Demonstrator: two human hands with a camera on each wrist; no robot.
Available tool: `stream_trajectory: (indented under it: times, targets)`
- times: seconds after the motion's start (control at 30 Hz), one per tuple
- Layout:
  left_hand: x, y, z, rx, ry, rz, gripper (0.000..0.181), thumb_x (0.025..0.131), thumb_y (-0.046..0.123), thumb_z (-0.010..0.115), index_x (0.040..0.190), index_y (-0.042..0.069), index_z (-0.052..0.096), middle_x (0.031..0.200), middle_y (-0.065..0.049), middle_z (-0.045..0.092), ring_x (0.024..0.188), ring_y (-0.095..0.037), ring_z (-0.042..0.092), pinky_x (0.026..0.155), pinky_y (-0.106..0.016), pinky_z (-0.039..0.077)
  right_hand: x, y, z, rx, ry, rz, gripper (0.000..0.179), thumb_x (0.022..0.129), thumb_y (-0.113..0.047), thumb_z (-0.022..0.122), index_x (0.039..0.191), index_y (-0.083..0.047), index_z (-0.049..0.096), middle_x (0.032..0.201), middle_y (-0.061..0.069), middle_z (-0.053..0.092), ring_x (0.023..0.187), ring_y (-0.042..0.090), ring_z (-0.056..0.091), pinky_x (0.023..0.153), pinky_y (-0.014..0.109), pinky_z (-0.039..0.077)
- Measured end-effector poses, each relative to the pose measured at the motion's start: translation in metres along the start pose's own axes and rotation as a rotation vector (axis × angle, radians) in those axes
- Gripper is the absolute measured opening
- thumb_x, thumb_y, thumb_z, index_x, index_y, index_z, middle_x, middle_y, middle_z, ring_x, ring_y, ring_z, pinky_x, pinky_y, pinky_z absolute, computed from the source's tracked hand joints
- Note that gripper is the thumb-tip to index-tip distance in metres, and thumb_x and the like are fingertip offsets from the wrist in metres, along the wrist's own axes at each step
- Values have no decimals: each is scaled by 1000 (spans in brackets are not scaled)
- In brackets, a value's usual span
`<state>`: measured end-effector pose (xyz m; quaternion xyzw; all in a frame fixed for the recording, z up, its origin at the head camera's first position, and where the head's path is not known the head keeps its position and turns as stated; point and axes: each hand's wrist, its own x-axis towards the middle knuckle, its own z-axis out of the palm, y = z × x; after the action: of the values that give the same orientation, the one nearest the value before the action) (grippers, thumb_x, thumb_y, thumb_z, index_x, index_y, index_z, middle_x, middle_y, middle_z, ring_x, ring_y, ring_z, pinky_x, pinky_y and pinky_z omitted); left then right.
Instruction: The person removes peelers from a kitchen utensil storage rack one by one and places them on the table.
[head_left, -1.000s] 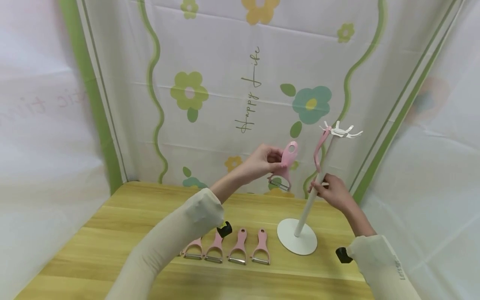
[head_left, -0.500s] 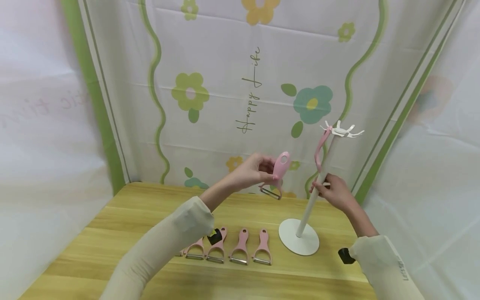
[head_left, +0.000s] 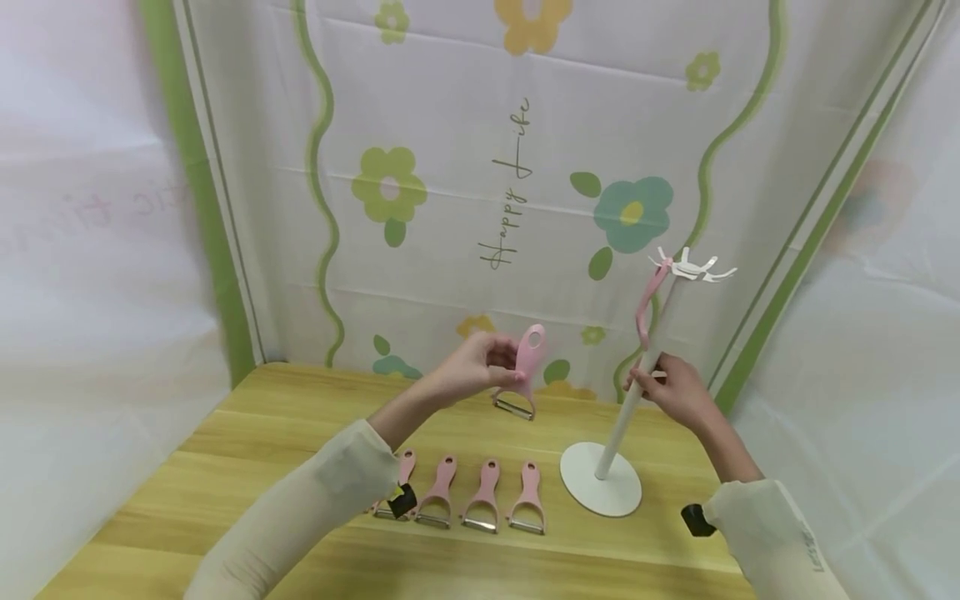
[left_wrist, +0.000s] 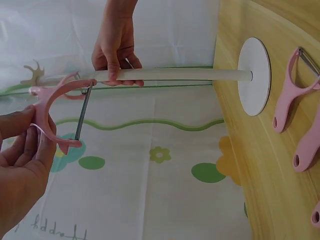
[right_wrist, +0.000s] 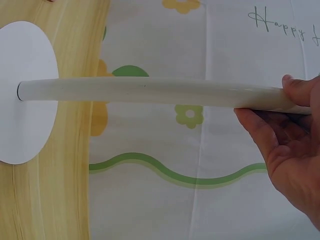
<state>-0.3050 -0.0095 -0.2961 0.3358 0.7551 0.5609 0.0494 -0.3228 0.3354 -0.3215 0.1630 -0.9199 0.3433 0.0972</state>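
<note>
My left hand [head_left: 474,365] pinches a pink peeler [head_left: 529,354] by its handle, the blade end hanging down, in the air left of a white hook stand [head_left: 621,421]. In the left wrist view, the thumb and fingers grip this peeler [left_wrist: 48,107] near its fork. My right hand [head_left: 675,390] holds the stand's pole partway up; in the right wrist view, thumb and fingers [right_wrist: 257,127] lie on opposite sides of the pole [right_wrist: 150,91]. Another pink peeler [head_left: 651,304] hangs from a hook at the stand's top.
Several pink peelers [head_left: 489,479] lie in a row on the wooden table [head_left: 300,417], left of the stand's round white base [head_left: 592,492]. The left sleeve partly covers the leftmost. A flowered curtain [head_left: 450,108] stands behind the table.
My left hand has moved left and down with the peeler, away from the stand. The right hand keeps its hold on the pole, and the hung peeler stays on its hook.
</note>
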Motion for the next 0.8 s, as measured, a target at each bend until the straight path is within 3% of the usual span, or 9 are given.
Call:
stream_trajectory:
  times: [0.47, 0.8]
  targets:
    - [-39, -22, -18, -11, 33, 4, 21, 91, -2, 67, 111, -7, 65, 100, -17, 69, 87, -13, 65, 79, -24, 57, 0, 1, 1, -9, 8, -3, 31, 105, -22, 52, 110, 7, 61, 105, 23, 68, 106, 45, 68, 78, 34, 62]
    - [-70, -37, -36, -8, 93, -65, 24, 92, -1, 65, 115, -9, 63, 103, -17, 68, 90, -14, 63, 78, -21, 56, -1, -1, 1, -6, 3, 7, 31, 105, -21, 52, 112, 8, 60, 108, 26, 67, 107, 46, 67, 79, 38, 62]
